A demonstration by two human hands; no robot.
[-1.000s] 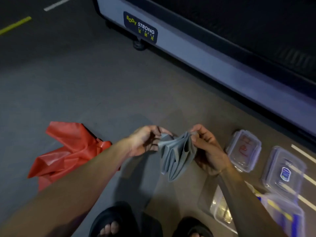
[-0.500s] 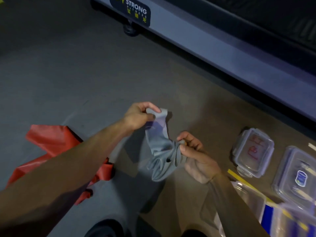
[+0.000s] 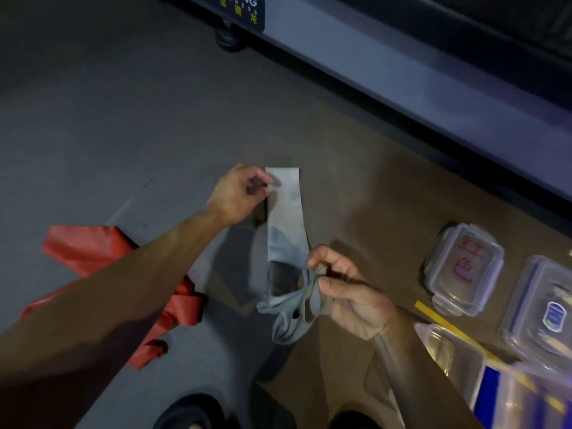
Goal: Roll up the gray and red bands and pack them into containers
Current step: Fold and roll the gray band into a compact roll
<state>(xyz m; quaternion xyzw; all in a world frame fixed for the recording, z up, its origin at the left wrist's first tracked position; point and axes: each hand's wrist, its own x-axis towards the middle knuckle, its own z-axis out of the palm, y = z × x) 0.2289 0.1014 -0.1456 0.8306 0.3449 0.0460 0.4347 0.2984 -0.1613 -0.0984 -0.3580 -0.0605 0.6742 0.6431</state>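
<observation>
1. Tension first: your left hand (image 3: 238, 193) pinches the far end of the gray band (image 3: 286, 218), and your right hand (image 3: 346, 292) clutches its bunched near end, so one flat strip runs between them, likely ready for rolling.
2. Thin, limp, matte sheet; the slack hangs in soft loops.
3. The red band (image 3: 102, 258) lies crumpled on the floor, left.
4. Clear clip-lid containers (image 3: 464, 267) wait right; whether they're empty, dim light hides.

Head camera looks steeply down, close over the floor (image 3: 123, 134).
</observation>
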